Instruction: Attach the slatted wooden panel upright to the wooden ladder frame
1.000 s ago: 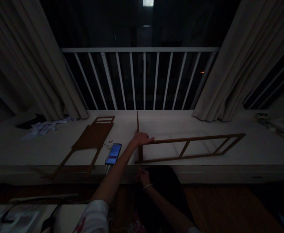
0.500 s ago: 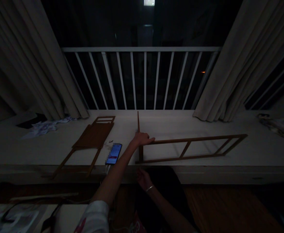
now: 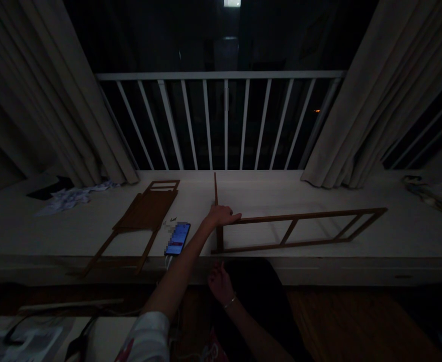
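In dim light, my left hand is closed over the top corner of a brown wooden frame that lies along a pale ledge; a thin upright end piece rises at that corner. My right hand hovers below the ledge's front edge with its fingers loosely apart, holding nothing I can see. A lit phone lies just left of my left forearm.
A second wooden frame with a panel lies on the ledge to the left. Crumpled paper sits far left, cloth far right. White railing and curtains stand behind. Papers and a cable lie at bottom left.
My right hand has dropped slightly lower and to the left beneath the ledge. My left hand stays on the frame corner.
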### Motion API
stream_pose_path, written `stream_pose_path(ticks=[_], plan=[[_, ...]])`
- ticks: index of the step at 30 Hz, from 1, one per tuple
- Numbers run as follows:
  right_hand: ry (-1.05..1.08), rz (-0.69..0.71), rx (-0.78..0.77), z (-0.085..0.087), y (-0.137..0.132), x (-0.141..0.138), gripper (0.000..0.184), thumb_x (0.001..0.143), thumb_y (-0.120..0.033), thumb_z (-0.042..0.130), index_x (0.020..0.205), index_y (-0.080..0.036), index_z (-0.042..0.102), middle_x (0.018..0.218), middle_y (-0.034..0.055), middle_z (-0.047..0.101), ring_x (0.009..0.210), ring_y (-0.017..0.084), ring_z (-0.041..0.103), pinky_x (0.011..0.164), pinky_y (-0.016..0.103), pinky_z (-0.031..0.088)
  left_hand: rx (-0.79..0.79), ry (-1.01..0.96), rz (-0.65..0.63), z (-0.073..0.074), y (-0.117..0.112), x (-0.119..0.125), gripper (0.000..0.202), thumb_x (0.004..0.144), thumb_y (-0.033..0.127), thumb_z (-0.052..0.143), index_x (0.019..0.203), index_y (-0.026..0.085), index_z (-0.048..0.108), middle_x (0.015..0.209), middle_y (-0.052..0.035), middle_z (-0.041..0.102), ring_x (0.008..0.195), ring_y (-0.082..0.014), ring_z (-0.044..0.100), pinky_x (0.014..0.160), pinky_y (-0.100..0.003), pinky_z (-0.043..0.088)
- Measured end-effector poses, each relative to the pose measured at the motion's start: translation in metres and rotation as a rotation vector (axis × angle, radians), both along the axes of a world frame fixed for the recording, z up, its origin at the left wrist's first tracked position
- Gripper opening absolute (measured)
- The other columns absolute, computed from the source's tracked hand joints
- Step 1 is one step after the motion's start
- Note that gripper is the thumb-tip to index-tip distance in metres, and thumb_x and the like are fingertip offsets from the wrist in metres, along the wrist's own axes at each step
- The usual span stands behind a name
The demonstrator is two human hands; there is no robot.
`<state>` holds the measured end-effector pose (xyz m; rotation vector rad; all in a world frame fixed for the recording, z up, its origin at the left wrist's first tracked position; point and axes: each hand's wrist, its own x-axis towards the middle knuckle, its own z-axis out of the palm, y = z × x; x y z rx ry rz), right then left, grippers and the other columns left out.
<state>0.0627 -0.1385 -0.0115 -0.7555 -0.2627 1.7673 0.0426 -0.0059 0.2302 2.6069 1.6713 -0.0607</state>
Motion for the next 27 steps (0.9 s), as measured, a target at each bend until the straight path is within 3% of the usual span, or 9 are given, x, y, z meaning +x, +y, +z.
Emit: stream_pose_path(ticks=[8,16,21,27], plan=[[0.076,-0.056,-0.073,-0.006,0.007,-0.007,0.02,0.08,-0.028,0.047,0.062,-0.019,0.05,0.054,-0.0031,0.047,0.049,0.007,0.046,0.048,0.019,0.036,-0.005,-0.002,0.008,0.001,0.0,-0.002,0.064,0.072,0.066,0.022,0.078,0.021,0.066,0.088,-0.0088,0.065,0.087,-0.0257,0.058,0.076,-0.036,0.038],[-0.495,-0.083,-0.107,-0.005,0.017,-0.008,0.022,0.066,-0.033,0.059,0.055,-0.016,0.052,0.045,-0.0034,0.051,0.039,0.007,0.043,0.039,0.018,0.031,-0.001,0.008,0.028,0.0,0.001,0.0,0.061,0.072,0.065,0.024,0.079,0.021,0.065,0.089,-0.0081,0.066,0.089,-0.0249,0.057,0.077,-0.034,0.038],[-0.629,-0.103,-0.07,-0.003,0.021,-0.006,0.025,0.059,-0.032,0.062,0.043,-0.017,0.052,0.037,-0.003,0.049,0.038,0.009,0.043,0.039,0.02,0.031,0.005,0.002,0.023,-0.001,0.002,-0.001,0.062,0.072,0.065,0.024,0.079,0.021,0.066,0.09,-0.0084,0.065,0.089,-0.0251,0.057,0.076,-0.034,0.038],[-0.616,-0.022,-0.021,-0.001,0.02,0.002,0.026,0.059,-0.037,0.063,0.048,-0.015,0.057,0.04,-0.0001,0.054,0.037,0.009,0.046,0.038,0.02,0.033,-0.006,-0.009,0.009,-0.002,0.004,-0.001,0.063,0.072,0.065,0.022,0.078,0.02,0.066,0.088,-0.0089,0.066,0.088,-0.0261,0.057,0.076,-0.036,0.038]])
